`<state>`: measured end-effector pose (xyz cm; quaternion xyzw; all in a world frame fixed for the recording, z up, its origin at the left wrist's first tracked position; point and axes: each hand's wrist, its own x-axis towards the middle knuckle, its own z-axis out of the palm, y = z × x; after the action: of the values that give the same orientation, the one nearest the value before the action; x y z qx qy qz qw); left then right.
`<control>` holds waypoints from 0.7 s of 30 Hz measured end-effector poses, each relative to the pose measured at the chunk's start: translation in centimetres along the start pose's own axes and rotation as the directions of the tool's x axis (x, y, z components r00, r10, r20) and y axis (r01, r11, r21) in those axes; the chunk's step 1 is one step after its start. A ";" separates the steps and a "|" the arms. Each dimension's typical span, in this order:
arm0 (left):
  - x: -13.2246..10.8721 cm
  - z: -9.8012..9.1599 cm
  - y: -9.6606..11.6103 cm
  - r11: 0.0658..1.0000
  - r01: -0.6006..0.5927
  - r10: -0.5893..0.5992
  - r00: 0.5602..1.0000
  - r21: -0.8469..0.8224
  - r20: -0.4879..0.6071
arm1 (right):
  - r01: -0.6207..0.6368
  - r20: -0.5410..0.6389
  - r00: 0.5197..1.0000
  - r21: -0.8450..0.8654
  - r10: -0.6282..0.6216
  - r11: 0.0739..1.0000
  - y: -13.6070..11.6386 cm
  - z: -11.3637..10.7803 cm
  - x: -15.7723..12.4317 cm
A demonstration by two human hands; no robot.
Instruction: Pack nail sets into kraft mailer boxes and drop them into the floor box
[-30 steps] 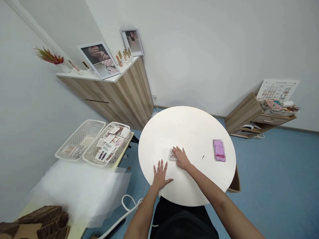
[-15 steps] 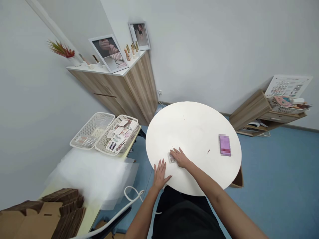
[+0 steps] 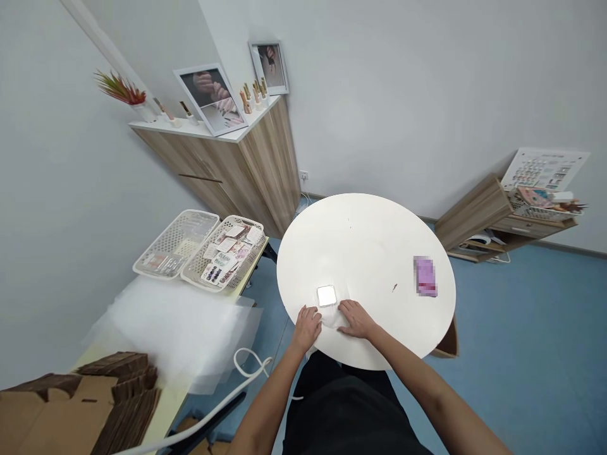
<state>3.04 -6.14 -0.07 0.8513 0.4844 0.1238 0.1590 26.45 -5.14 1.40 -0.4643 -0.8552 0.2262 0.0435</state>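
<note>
A small square clear case (image 3: 327,296) with a bright white top face lies near the front left of the round white table (image 3: 374,246). Thin translucent wrapping sheet (image 3: 331,317) spreads beneath and around it, slightly wrinkled on the near side. At the table's near edge, my left hand (image 3: 308,325) has its fingers curled over the sheet's left side, just below the case. My right hand (image 3: 356,318) grips the sheet at the right, fingers bent and thumb toward me. Neither hand covers the case. How firmly the fingers pinch the thin sheet is hard to make out.
A pixelated purple item (image 3: 425,276) lies on the table's right. To the left, a side table carries two white baskets (image 3: 190,278), a stack of translucent sheets (image 3: 175,328) and folded brown cardboard boxes (image 3: 80,404). A white cable (image 3: 213,404) loops near my left arm.
The case now shows a plain white face instead of its patterned contents. My right hand has left it and moved nearer to me; my left fingers have gone from spread to curled.
</note>
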 end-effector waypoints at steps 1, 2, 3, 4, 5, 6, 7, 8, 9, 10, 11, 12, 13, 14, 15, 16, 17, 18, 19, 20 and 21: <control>0.3 -0.1 0.0 1.000 0.000 -0.001 1.000 -0.027 -0.018 | 0.007 -0.002 1.000 -0.013 -0.008 1.000 0.0 0.3 -0.4; 0.7 -0.2 -0.1 0.998 0.004 -0.006 0.999 -0.061 -0.034 | 0.006 -0.008 1.000 -0.022 -0.006 1.000 0.0 0.6 -0.6; 1.1 -0.2 -0.2 0.995 0.012 -0.017 0.999 -0.103 -0.045 | -0.007 -0.015 1.000 -0.021 0.007 1.000 0.1 0.8 -0.6; 1.5 -0.3 -0.3 0.988 0.026 -0.034 0.998 -0.149 -0.054 | -0.036 -0.026 0.999 -0.003 0.036 0.999 0.3 1.0 -0.4; 2.1 -0.5 -0.5 0.979 0.048 -0.060 0.996 -0.199 -0.059 | -0.082 -0.040 0.996 0.037 0.084 0.996 0.5 1.0 0.0; 2.6 -0.7 -0.8 0.966 0.076 -0.094 0.994 -0.247 -0.060 | -0.144 -0.054 0.987 0.096 0.149 0.985 0.8 0.9 0.6; 3.2 -0.9 -1.0 0.951 0.109 -0.131 0.990 -0.289 -0.057 | -0.213 -0.063 0.972 0.166 0.226 0.963 1.2 0.7 1.3; 3.8 -1.2 -1.2 0.937 0.143 -0.170 0.984 -0.320 -0.058 | -0.281 -0.064 0.951 0.237 0.304 0.930 1.5 0.4 2.2; 4.4 -1.5 -1.4 0.926 0.174 -0.210 0.975 -0.335 -0.072 | -0.342 -0.057 0.926 0.295 0.374 0.892 1.9 0.0 3.1; 4.9 -1.9 -1.5 0.921 0.201 -0.248 0.963 -0.333 -0.104 | -0.394 -0.043 0.901 0.335 0.432 0.856 2.2 -0.5 4.0; 5.3 -2.2 -1.5 0.924 0.220 -0.278 0.948 -0.312 -0.155 | -0.440 -0.020 0.879 0.353 0.476 0.826 2.4 -1.0 4.9; 5.6 -2.5 -1.3 0.933 0.231 -0.294 0.931 -0.275 -0.216 | -0.480 0.007 0.860 0.353 0.510 0.803 2.6 -1.4 5.8; 5.8 -2.7 -0.9 0.947 0.229 -0.288 0.917 -0.226 -0.275 | -0.516 0.035 0.842 0.341 0.538 0.786 2.7 -1.8 6.5; 5.8 -2.7 -0.5 0.963 0.209 -0.254 0.915 -0.170 -0.313 | -0.548 0.062 0.826 0.322 0.560 0.772 2.8 -2.1 7.2; 5.6 -2.6 0.1 0.980 0.163 -0.192 0.929 -0.116 -0.317 | -0.573 0.085 0.812 0.304 0.578 0.761 2.8 -2.3 7.8; 5.4 -2.3 0.7 0.994 0.089 -0.105 0.953 -0.069 -0.284 | -0.592 0.102 0.800 0.289 0.591 0.752 2.8 -2.5 8.2; 5.0 -1.8 1.3 0.999 0.000 -0.007 0.975 -0.035 -0.223 | -0.605 0.112 0.791 0.280 0.601 0.745 2.9 -2.5 8.6; 4.7 -1.1 1.8 0.996 -0.090 0.087 0.985 -0.013 -0.147 | -0.614 0.115 0.785 0.273 0.608 0.741 2.9 -2.4 8.8; 4.3 -0.4 2.2 0.987 -0.163 0.163 0.984 0.002 -0.074 | -0.616 0.113 0.783 0.268 0.611 0.740 3.0 -2.2 9.0; 4.0 0.4 2.4 0.983 -0.184 0.185 0.982 0.023 -0.031 | -0.612 0.105 0.787 0.263 0.608 0.746 3.1 -2.0 9.2; 3.8 1.1 2.4 0.985 -0.165 0.166 0.986 0.054 -0.016 | -0.604 0.096 0.793 0.253 0.601 0.756 3.2 -1.7 9.2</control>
<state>7.23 -4.20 0.03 0.8912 0.4168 0.1323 0.1210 24.22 4.50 0.32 -0.7031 -0.6214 0.3446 0.0278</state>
